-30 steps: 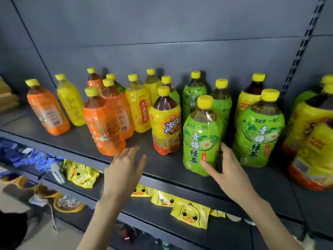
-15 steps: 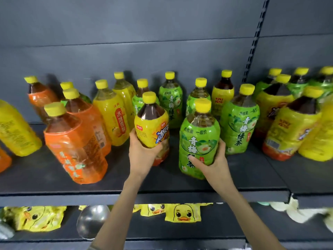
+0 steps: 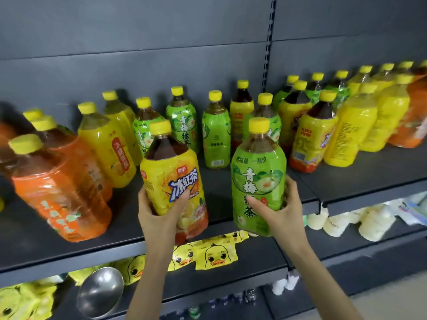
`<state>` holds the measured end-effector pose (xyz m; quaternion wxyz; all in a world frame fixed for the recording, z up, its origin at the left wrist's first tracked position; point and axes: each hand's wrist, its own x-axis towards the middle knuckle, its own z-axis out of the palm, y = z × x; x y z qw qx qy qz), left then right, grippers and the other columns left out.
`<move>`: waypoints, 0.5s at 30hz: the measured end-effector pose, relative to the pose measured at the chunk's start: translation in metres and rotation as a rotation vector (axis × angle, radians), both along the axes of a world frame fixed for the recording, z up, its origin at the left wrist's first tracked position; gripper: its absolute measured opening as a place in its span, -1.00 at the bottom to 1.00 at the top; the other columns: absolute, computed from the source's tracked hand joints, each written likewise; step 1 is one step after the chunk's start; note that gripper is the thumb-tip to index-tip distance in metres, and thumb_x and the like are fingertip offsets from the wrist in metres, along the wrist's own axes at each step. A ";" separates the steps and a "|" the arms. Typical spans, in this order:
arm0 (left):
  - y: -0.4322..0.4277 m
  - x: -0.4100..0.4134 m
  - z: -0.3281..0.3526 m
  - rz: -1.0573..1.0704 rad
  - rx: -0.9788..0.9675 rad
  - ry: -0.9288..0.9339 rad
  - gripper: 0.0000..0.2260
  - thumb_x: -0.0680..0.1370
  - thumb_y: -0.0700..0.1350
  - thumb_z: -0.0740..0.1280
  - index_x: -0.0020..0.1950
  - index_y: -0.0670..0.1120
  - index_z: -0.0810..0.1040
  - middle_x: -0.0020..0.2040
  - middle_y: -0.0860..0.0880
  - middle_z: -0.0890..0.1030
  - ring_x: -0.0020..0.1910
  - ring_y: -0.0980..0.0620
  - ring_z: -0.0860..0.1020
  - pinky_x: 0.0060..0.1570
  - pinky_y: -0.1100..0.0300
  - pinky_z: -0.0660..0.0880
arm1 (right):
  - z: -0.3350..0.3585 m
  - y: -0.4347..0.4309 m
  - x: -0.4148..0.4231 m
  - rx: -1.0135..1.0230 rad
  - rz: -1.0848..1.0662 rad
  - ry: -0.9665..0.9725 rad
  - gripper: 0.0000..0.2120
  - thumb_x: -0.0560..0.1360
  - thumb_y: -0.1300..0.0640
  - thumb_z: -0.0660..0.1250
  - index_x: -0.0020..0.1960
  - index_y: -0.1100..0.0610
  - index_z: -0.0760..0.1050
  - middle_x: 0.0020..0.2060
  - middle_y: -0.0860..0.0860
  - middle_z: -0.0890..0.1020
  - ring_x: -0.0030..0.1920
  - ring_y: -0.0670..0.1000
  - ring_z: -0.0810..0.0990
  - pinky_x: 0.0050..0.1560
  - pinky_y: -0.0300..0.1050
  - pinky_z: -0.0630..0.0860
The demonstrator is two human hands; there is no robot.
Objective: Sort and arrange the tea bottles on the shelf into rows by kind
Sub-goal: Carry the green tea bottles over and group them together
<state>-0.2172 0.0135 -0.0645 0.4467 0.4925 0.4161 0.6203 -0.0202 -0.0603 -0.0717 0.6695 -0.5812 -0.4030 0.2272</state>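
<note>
Grips wrapping round bottles: left hand (image 3: 157, 218) holding iced-tea bottle (image 3: 171, 181), right hand (image 3: 286, 211) holding green-tea bottle (image 3: 256, 172). Best lifting both upright toward matching rows.

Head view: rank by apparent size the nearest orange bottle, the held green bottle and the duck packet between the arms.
1. Orange bottle
2. Green bottle, though nearness makes these two unsure
3. Duck packet

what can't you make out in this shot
Head view:
- Base of the yellow-label bottle: covered by the left hand.
- Far side of the right hand: behind the green-label bottle.
- Label text on the orange bottle: blurred.
- The far-right bottle: cut off by the frame edge.
- Lower-shelf white packets: too blurred to identify.
</note>
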 end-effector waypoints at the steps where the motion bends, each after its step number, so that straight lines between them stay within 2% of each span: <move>1: -0.004 0.003 0.003 -0.011 0.011 0.004 -0.20 0.13 0.16 0.51 0.32 -0.02 0.41 0.11 0.03 0.62 0.06 0.04 0.61 -0.06 0.09 0.58 | 0.003 -0.006 0.006 0.005 -0.013 -0.007 -0.27 0.18 -0.02 0.62 0.25 -0.10 0.34 0.05 -0.19 0.61 0.07 -0.17 0.60 0.04 -0.20 0.56; 7: -0.035 0.045 0.019 -0.056 0.086 0.039 -0.23 0.12 0.16 0.50 0.28 -0.04 0.44 0.06 0.05 0.63 0.00 0.10 0.63 -0.18 0.27 0.59 | 0.013 -0.056 0.063 0.038 -0.063 -0.023 -0.19 0.15 -0.09 0.64 0.30 -0.04 0.35 0.08 -0.13 0.61 0.07 -0.16 0.61 -0.02 -0.25 0.57; 9: -0.050 0.071 0.021 -0.066 0.094 0.033 -0.24 0.13 0.16 0.51 0.27 -0.05 0.45 0.06 0.03 0.63 -0.01 0.09 0.63 -0.17 0.24 0.59 | 0.016 -0.078 0.090 0.049 -0.072 -0.030 -0.20 0.16 -0.10 0.63 0.29 -0.02 0.36 0.07 -0.13 0.61 0.04 -0.17 0.61 -0.05 -0.29 0.57; 12: -0.078 0.118 0.019 -0.080 0.080 0.008 -0.24 0.13 0.17 0.51 0.27 -0.06 0.45 0.08 0.00 0.63 0.01 0.04 0.63 -0.10 0.11 0.60 | 0.019 -0.117 0.136 0.053 -0.073 -0.028 -0.24 0.18 0.01 0.64 0.28 0.01 0.37 0.04 -0.12 0.62 -0.01 -0.20 0.62 -0.13 -0.37 0.54; 15: -0.113 0.166 0.010 -0.114 0.073 0.010 -0.25 0.12 0.17 0.52 0.25 -0.03 0.47 0.05 0.02 0.64 -0.01 0.05 0.63 -0.10 0.10 0.60 | 0.015 -0.154 0.181 0.040 -0.092 -0.024 -0.30 0.16 0.00 0.62 0.23 -0.01 0.41 -0.03 -0.14 0.65 -0.03 -0.17 0.64 -0.14 -0.34 0.56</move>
